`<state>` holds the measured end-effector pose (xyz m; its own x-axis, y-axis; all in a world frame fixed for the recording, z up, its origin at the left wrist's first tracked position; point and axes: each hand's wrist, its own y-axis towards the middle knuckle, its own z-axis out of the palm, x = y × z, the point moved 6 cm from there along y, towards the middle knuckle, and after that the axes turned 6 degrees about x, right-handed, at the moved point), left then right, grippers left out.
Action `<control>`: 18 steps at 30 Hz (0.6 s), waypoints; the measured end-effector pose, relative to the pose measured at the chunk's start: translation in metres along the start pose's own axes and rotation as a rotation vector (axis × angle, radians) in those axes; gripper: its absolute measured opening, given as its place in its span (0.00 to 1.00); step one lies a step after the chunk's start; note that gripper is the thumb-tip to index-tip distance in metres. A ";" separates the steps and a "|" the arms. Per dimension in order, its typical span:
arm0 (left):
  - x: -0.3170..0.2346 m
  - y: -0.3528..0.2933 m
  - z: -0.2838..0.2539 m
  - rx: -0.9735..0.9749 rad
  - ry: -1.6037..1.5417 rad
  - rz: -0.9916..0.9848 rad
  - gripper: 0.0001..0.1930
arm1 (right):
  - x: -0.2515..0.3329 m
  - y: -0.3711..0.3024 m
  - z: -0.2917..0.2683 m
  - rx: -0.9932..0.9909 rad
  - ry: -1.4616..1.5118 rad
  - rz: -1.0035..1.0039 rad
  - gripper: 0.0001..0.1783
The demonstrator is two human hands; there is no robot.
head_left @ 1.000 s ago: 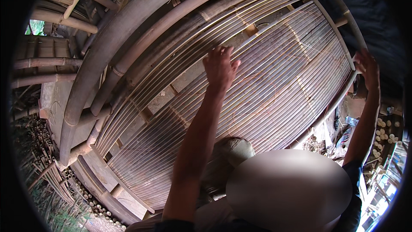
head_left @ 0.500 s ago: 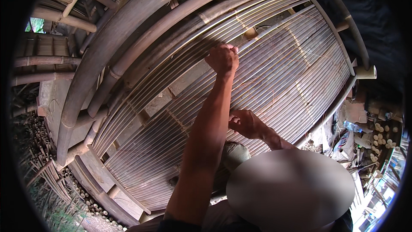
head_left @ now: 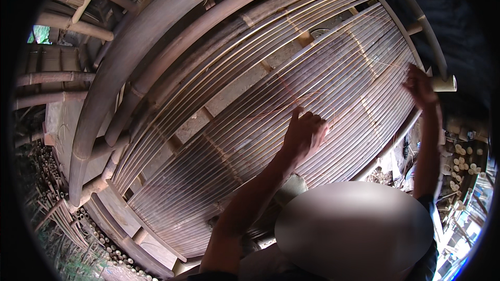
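Note:
A wide panel of parallel bamboo slats [head_left: 359, 99] lies before me, cross-bound in several rows with pale lashing. Over its middle, my left hand [head_left: 306, 134] hovers or rests with one finger stuck out and the others loosely bent. I see nothing held in it. A thin orange-brown cord [head_left: 299, 101] loops across the slats just beyond those fingers. Near the panel's right edge, my right hand [head_left: 421, 88] is raised, slightly blurred, its fingers drawn together. A fine strand runs over the slats toward it, seemingly pinched between the fingertips.
Thick curved bamboo poles [head_left: 125, 57] frame the far left side. A gap in the slats shows a grey surface [head_left: 234, 91] below. Cut bamboo poles [head_left: 49, 177] are stacked at the left, with more cut ends [head_left: 461, 164] at the right. Dark cloth [head_left: 458, 31] hangs at the far right.
My left hand has come back from the far slats toward me and loosened from a fist. My right hand has swung from beside my left forearm out to the right edge, drawing the strand.

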<state>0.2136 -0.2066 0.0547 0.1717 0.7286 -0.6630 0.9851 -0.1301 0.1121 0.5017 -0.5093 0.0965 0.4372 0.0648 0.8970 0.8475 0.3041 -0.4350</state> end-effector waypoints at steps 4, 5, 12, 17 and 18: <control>-0.007 -0.021 0.000 0.072 0.021 0.071 0.12 | 0.123 -0.020 -0.199 -0.329 -0.908 -0.393 0.09; 0.002 -0.029 -0.001 0.105 0.043 0.060 0.15 | 0.120 -0.012 -0.180 -0.514 -0.974 -0.284 0.09; 0.073 -0.006 -0.068 -0.537 0.295 -0.343 0.18 | 0.009 0.037 0.170 -0.104 -1.381 -0.601 0.12; 0.114 -0.020 -0.105 -0.906 0.016 -0.298 0.08 | -0.106 0.027 0.386 0.161 -1.546 -0.622 0.15; 0.091 -0.023 -0.121 -0.994 0.189 -0.193 0.13 | -0.117 0.027 0.394 0.219 -1.522 -0.536 0.17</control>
<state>0.2075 -0.0561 0.0819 -0.0768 0.7833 -0.6169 0.5400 0.5528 0.6347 0.3552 -0.1345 0.0102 -0.6744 0.6998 0.2354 0.6817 0.7126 -0.1655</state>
